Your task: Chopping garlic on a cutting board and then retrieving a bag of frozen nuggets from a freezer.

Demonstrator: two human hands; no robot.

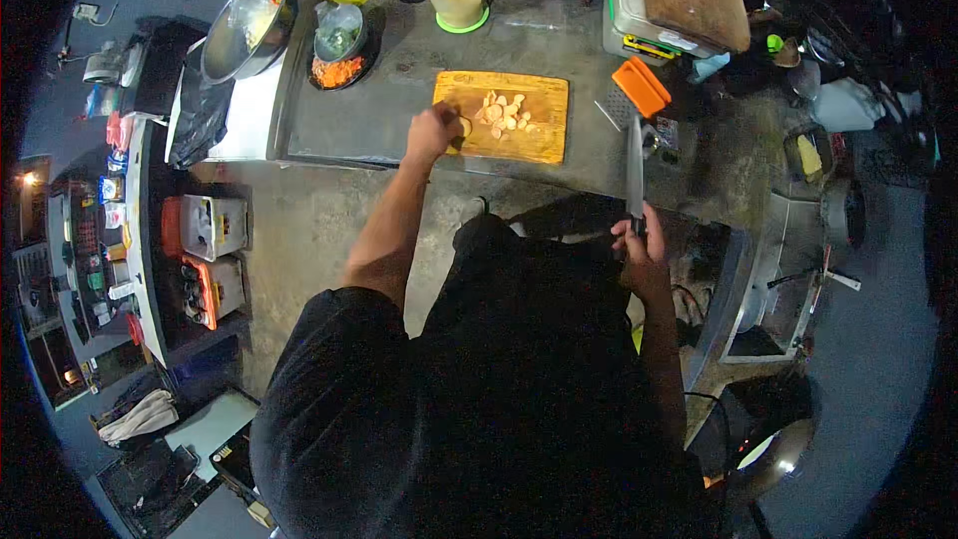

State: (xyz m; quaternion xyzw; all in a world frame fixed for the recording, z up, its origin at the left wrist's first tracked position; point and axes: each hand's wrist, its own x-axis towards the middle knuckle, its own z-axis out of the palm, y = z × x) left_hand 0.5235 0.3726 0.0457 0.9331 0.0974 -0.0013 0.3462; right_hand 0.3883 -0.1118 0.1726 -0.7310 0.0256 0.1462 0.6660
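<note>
A wooden cutting board (550,120) lies near the front edge of the counter, with a loose heap of pale round slices (503,114) on it. At the board's left edge is my left hand (434,133), its fingers on a pale piece (465,126) of what looks like the same food. My right hand (644,251), off to the right in front of the counter, grips the handle of a kitchen knife (636,172). The blade points away from me, its tip close to an orange plastic holder (641,86) and a metal grater (615,105).
At the back left stand a steel bowl (217,52), a small bowl of greens (340,34) and a dish of chopped orange food (337,73). A plastic cup of yellow liquid (458,4) is behind the board. A lidded box (625,0) stands back right.
</note>
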